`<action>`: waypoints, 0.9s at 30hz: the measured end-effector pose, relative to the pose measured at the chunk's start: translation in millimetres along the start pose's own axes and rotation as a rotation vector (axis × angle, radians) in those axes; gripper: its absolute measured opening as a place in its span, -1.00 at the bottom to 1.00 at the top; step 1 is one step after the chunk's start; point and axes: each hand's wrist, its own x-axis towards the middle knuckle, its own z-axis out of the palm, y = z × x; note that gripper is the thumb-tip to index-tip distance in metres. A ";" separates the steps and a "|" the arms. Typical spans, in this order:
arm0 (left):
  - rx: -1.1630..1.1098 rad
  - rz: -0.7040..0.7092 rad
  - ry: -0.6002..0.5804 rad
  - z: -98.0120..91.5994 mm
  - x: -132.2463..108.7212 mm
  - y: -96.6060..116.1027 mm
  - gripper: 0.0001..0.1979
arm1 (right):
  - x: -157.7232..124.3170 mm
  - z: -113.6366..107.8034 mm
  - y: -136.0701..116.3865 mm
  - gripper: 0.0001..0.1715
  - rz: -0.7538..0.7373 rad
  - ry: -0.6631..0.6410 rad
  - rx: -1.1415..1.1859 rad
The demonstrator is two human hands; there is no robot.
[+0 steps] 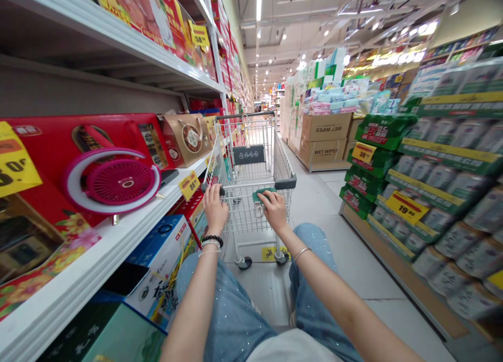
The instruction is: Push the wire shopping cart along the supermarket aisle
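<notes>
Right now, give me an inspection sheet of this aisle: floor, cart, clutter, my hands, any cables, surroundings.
surface: pale tiled floor
job's things: wire shopping cart, with a grey cart handle
clutter: yellow floor sign under the cart
grippers: left hand and right hand both on the handle, the right over its green section
cables: nothing seen
surroundings: shelf of red gift boxes on the left, with a pink fan; wet wipes cartons ahead; stacked green-and-white packs on the right
</notes>
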 end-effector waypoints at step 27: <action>-0.047 0.049 -0.035 22.4 -37.8 77.2 -0.43 | -3.0 -10.7 1.5 -0.40 0.046 0.013 0.049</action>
